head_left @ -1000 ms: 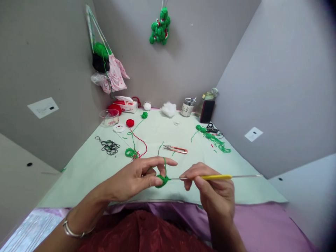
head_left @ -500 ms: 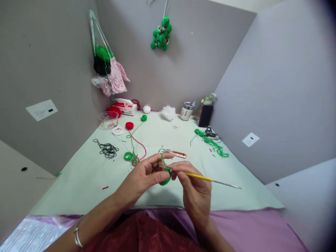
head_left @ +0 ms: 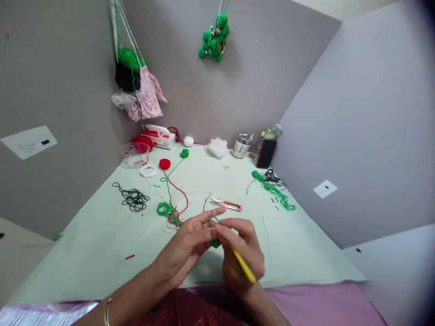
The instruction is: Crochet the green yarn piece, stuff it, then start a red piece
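Note:
My left hand [head_left: 190,240] pinches a small green crocheted piece [head_left: 215,243], mostly hidden behind the fingers, with green yarn looped over its raised index finger. My right hand [head_left: 243,249] is closed round a crochet hook with a yellow handle [head_left: 245,267], which slants down toward the wrist. The fingertips of both hands meet at the piece, and the hook's tip is hidden there. Just beyond the hands lie orange-handled thread snips [head_left: 227,204]. A bundle of green yarn [head_left: 166,209] tangled with red and white strands rests left of them.
Black cord [head_left: 132,199], a red yarn ball [head_left: 165,164] and a clear tub [head_left: 135,155] are at left. White stuffing [head_left: 217,147], a can [head_left: 242,146] and a phone [head_left: 266,154] stand behind. Green yarn pieces [head_left: 278,195] lie right. A green crocheted cluster [head_left: 215,40] hangs above.
My right hand has turned and moved in against my left fingers. The hook's handle has swung from pointing right to pointing down toward me. The camera view has shifted slightly.

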Motion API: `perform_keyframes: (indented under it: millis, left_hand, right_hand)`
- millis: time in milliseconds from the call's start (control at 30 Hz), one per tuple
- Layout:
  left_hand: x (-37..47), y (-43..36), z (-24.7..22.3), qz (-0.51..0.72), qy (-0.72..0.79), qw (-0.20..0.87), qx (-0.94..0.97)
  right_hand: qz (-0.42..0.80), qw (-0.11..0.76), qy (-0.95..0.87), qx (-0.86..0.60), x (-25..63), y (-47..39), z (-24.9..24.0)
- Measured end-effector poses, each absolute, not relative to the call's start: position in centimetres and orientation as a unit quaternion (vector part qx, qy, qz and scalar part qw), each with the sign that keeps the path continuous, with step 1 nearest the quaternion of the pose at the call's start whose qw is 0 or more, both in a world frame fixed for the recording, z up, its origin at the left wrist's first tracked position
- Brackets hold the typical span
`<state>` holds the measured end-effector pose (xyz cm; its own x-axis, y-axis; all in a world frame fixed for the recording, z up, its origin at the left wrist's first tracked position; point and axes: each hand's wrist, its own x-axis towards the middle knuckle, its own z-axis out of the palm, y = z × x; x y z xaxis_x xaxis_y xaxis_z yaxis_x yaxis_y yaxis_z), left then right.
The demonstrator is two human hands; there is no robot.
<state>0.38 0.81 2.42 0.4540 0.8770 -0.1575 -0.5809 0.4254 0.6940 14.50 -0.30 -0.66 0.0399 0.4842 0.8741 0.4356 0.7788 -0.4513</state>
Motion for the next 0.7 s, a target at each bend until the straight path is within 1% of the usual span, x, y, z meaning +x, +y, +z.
perform_keyframes:
  millis: [67, 133, 233, 300, 400, 500, 567, 600, 633, 667, 700]
  left_hand:
    - [-0.1, 1.2, 2.5, 0.440, 0.246, 0.820, 0.272]
    - [-0.5, 1.6, 2.5, 0.450, 0.248, 0.807, 0.292]
    - [-0.6, 1.6, 2.3, 0.462, 0.261, 0.773, 0.349]
    - [-0.1, 1.1, 1.9, 0.467, 0.277, 0.747, 0.383]
    - [0.6, 0.5, 1.7, 0.468, 0.299, 0.715, 0.424]
    - [0.3, 0.8, 2.6, 0.434, 0.312, 0.692, 0.485]
    - [-1.2, 1.0, 3.0, 0.416, 0.353, 0.628, 0.555]
    - [-2.3, 1.0, 2.7, 0.416, 0.388, 0.570, 0.593]
    - [-3.7, 0.6, 1.8, 0.437, 0.420, 0.492, 0.625]
    - [-5.3, 0.0, 0.3, 0.434, 0.433, 0.454, 0.646]
    - [-6.9, -1.0, -1.8, 0.426, 0.423, 0.459, 0.655]
  right_hand:
    - [0.150, 0.670, -0.640, -0.346, 14.8, -0.2, 0.1]
    - [0.264, 0.697, -0.568, -0.349, 15.2, -0.2, 0.9]
    - [0.398, 0.701, -0.496, -0.324, 15.6, -0.2, 1.1]
    - [0.442, 0.686, -0.479, -0.322, 15.5, -0.2, 0.5]
    - [0.468, 0.669, -0.460, -0.350, 15.2, -0.3, -0.4]
    - [0.512, 0.669, -0.423, -0.334, 15.0, -0.4, -0.4]
    - [0.554, 0.668, -0.394, -0.302, 15.1, -0.2, 0.2]
    - [0.575, 0.665, -0.378, -0.289, 15.3, 0.0, 0.5]
    - [0.596, 0.659, -0.363, -0.281, 15.5, 0.4, 0.7]
    - [0.612, 0.653, -0.349, -0.278, 15.9, 0.9, 0.8]
    - [0.625, 0.647, -0.337, -0.279, 16.3, 1.5, 0.9]
